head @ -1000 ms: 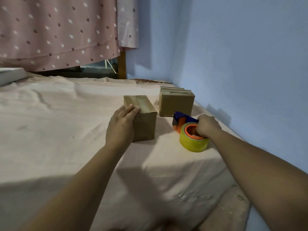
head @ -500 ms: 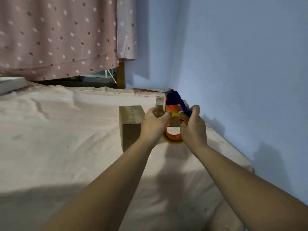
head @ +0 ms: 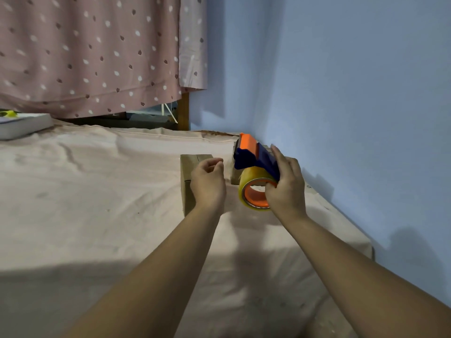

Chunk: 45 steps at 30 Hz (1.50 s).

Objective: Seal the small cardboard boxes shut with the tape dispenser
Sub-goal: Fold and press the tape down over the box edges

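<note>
Now your right hand (head: 286,189) grips the tape dispenser (head: 256,162) by its roll and blue frame, raised just right of the near cardboard box (head: 189,162). Your left hand (head: 207,184) hovers at that box's near side, fingers loosely curled, holding nothing. The box looks light and thin-walled, so steady its top and press gently.

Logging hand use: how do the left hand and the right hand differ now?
The right hand grips the tape dispenser; the left hand holds nothing. The left hand's fingers are loosely curled; the right hand's lie along the dispenser. The left hand overlaps the near cardboard box in view; the right hand is closer to the wall. Both are raised above the cloth.
</note>
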### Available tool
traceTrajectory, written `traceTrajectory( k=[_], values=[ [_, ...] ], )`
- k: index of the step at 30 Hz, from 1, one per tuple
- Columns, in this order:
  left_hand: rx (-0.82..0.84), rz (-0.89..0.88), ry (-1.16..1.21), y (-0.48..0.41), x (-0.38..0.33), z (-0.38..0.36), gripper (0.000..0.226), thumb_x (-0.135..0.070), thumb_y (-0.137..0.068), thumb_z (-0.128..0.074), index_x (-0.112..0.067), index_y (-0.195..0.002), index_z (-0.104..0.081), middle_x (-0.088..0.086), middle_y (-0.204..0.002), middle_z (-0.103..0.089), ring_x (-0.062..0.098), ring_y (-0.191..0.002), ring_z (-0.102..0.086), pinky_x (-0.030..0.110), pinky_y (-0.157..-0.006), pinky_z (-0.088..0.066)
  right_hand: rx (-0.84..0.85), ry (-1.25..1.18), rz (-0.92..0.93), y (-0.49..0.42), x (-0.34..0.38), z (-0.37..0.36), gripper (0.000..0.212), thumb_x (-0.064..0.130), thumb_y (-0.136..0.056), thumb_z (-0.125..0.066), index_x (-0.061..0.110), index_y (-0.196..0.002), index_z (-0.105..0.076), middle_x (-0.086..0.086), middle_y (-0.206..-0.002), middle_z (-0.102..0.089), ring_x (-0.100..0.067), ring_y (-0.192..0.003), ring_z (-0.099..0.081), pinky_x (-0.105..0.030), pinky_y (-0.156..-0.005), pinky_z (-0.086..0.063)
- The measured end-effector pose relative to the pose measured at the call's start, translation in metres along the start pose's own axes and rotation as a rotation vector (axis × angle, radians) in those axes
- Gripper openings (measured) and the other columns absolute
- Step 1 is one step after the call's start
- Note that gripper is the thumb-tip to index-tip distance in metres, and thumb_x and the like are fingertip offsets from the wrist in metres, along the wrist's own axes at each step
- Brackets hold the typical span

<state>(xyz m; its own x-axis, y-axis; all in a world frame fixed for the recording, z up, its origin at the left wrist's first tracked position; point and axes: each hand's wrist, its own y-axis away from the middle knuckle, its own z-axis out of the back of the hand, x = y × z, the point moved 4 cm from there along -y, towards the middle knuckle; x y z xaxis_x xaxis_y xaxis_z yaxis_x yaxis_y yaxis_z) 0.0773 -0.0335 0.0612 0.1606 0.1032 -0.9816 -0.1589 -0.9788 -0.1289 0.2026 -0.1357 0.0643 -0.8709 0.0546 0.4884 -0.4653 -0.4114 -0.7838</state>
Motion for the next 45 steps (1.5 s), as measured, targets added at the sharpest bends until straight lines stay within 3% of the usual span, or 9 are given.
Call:
traceTrajectory(
  k=[4, 8, 11, 16, 24, 27, 29, 37, 45],
  values=[
    [-0.033, -0.019, -0.081, -0.007, -0.003, 0.016, 0.017, -0.022, -0.095, -0.057, -0.020, -0.105, -0.070, -0.009, -0.095, -0.060, 0.013, -0.094, -0.055, 0.025, -0.081, -0.044, 0.138, 0.030, -0.037, -0.005, 0.001, -0.003, 0.083, -0.009, -0.074, -0.064, 0.014, -0.147, -0.032, -0.010, -0.129, -0.049, -0.021, -0.120, -0.046, -0.021, -0.090, -0.041],
    [-0.050, -0.021, -0.115, -0.016, -0.006, 0.029, 0.015, -0.022, -0.092, -0.063, -0.018, -0.101, -0.073, -0.010, -0.086, -0.059, 0.013, -0.091, -0.053, 0.027, -0.077, -0.041, 0.131, 0.098, 0.045, -0.011, 0.004, -0.004, 0.069, -0.011, -0.071, -0.058, 0.009, -0.136, -0.048, -0.010, -0.129, -0.052, -0.026, -0.120, -0.048, -0.034, -0.101, -0.044],
    [-0.065, 0.042, -0.107, -0.023, -0.006, 0.036, 0.010, -0.022, -0.091, -0.064, -0.018, -0.096, -0.072, -0.011, -0.078, -0.055, 0.014, -0.086, -0.050, 0.028, -0.075, -0.040, 0.117, 0.005, -0.065, -0.017, 0.008, -0.004, 0.064, -0.012, -0.073, -0.054, 0.014, -0.132, -0.051, -0.007, -0.127, -0.056, -0.025, -0.115, -0.050, -0.032, -0.095, -0.044],
    [-0.092, 0.186, 0.009, -0.028, -0.001, 0.051, 0.012, -0.016, -0.089, -0.066, -0.012, -0.099, -0.070, 0.004, -0.097, -0.059, 0.023, -0.098, -0.054, 0.030, -0.084, -0.044, 0.168, -0.078, -0.133, -0.026, 0.020, -0.012, 0.064, -0.014, -0.073, -0.051, 0.023, -0.126, -0.053, 0.009, -0.110, -0.054, -0.020, -0.107, -0.051, -0.024, -0.081, -0.041],
    [-0.130, 0.189, 0.014, -0.037, 0.009, 0.077, 0.019, -0.013, -0.089, -0.065, -0.006, -0.107, -0.070, 0.009, -0.103, -0.066, 0.021, -0.091, -0.056, 0.027, -0.076, -0.040, 0.320, 0.162, 0.237, -0.039, 0.046, -0.022, 0.051, -0.002, -0.086, -0.051, 0.012, -0.134, -0.048, -0.012, -0.119, -0.054, -0.027, -0.111, -0.049, -0.034, -0.095, -0.040],
    [-0.180, 0.267, 0.060, -0.039, 0.015, 0.084, 0.018, -0.010, -0.088, -0.065, -0.005, -0.104, -0.071, 0.014, -0.104, -0.066, 0.025, -0.086, -0.056, 0.028, -0.074, -0.041, 0.396, 0.369, 0.447, -0.046, 0.053, -0.025, 0.044, 0.007, -0.089, -0.049, 0.008, -0.133, -0.050, -0.021, -0.105, -0.055, -0.036, -0.099, -0.052, -0.043, -0.084, -0.047],
    [-0.207, 0.247, 0.023, -0.039, 0.016, 0.086, 0.016, -0.012, -0.088, -0.065, -0.006, -0.101, -0.071, 0.014, -0.105, -0.067, 0.029, -0.094, -0.060, 0.031, -0.077, -0.047, 0.464, 0.504, 0.514, -0.055, 0.053, -0.027, 0.043, 0.011, -0.091, -0.050, 0.009, -0.134, -0.049, -0.022, -0.102, -0.054, -0.038, -0.096, -0.052, -0.042, -0.079, -0.045],
    [-0.167, 0.186, -0.018, -0.041, 0.024, 0.087, 0.019, -0.014, -0.086, -0.066, -0.008, -0.103, -0.072, 0.008, -0.105, -0.069, 0.023, -0.091, -0.058, 0.027, -0.078, -0.042, 0.496, 0.308, 0.238, -0.064, 0.039, -0.019, 0.064, -0.007, -0.081, -0.049, 0.016, -0.140, -0.043, -0.011, -0.119, -0.053, -0.026, -0.110, -0.048, -0.015, -0.084, -0.028],
    [-0.154, 0.241, 0.066, -0.040, 0.028, 0.078, 0.011, -0.016, -0.086, -0.067, -0.008, -0.093, -0.072, 0.004, -0.095, -0.068, 0.022, -0.093, -0.059, 0.026, -0.073, -0.038, 0.406, 0.275, 0.127, -0.061, 0.015, -0.024, 0.065, -0.014, -0.076, -0.045, 0.014, -0.135, -0.051, -0.008, -0.131, -0.056, -0.026, -0.119, -0.050, -0.022, -0.095, -0.033]
  ],
)
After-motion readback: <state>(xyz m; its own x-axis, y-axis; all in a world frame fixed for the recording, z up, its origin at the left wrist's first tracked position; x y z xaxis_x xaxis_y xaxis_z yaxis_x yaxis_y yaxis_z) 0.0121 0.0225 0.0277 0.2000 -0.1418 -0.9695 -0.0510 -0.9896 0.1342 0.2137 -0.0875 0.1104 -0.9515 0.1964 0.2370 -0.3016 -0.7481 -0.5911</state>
